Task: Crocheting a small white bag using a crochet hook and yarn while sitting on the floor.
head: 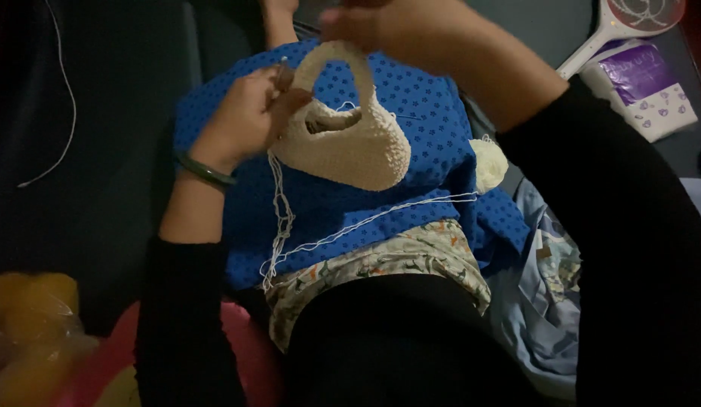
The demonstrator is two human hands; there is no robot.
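We sit in dim light over a dark floor [101, 151]. A thin white cord [67, 90] trails at the left, and rumpled pale blue cloth [539, 316] lies at the right.

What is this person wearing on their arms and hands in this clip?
Both arms are in long black sleeves pushed partway up, so the forearms are bare. The left hand has a dark green bangle at the wrist. The right hand shows no gloves or jewellery, though it is partly cut off by the frame edge.
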